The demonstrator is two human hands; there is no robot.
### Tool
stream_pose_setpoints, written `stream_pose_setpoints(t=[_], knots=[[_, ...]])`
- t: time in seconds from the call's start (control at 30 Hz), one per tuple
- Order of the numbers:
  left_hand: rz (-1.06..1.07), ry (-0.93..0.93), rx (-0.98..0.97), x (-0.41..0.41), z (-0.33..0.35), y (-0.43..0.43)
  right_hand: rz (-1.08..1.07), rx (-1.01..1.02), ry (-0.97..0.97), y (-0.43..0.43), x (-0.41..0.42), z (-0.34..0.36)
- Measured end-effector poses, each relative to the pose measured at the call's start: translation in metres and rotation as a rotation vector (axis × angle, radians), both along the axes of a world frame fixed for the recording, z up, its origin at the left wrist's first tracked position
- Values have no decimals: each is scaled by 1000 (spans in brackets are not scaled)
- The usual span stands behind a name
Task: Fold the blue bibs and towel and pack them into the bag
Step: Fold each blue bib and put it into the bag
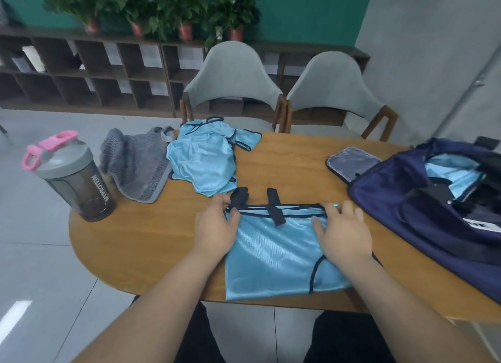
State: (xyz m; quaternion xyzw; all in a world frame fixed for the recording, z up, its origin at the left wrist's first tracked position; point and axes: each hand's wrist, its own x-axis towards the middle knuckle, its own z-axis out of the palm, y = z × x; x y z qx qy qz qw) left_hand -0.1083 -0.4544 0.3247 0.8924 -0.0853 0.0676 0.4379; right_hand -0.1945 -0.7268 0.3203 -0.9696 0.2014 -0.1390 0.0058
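The fingers of the left hand [217, 228] pinch the top left corner of one bib [273, 254]. Those of the right hand [343, 232] lie straight and spread, pressing its top right corner. This bib lies flat at the near edge of the tabletop [151, 240]. A second bib [203, 162] sits crumpled farther back, touching one grey towel [138, 164]. One bag [420, 213] lies open on the right with blue cloth [450, 176] inside. One bottle [73, 178] stands on the left, and two chairs [233, 75] stand behind.

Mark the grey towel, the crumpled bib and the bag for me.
grey towel [135, 162], head view, middle of the cloth.
crumpled bib [203, 159], head view, centre of the fabric.
bag [393, 194], head view, near side wall.
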Motion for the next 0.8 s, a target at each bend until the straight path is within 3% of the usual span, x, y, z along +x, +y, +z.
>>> stream_pose_setpoints(t=[0.17,0.27,0.37,0.43,0.5,0.57,0.7,0.8], knots=[[91,-2,174,4,2,-10,-36,-19,68,-2,0,4],[167,-180,218,-6,10,-16,-26,-77,21,0,3,8],[-91,-365,280,-26,8,-26,267,-64,-81,7,7,12],[-261,-366,410,-36,-1,-31,512,66,-72,15,12,16],[-317,-328,487,-39,-10,-34,625,173,-51,23,23,15],[-324,-313,516,-38,-10,-36,595,277,-87,29,38,15],[-338,-346,523,-39,-10,-37,269,650,-170,33,73,27],[-334,-349,527,-39,-13,-38,110,548,-82,33,92,32]])
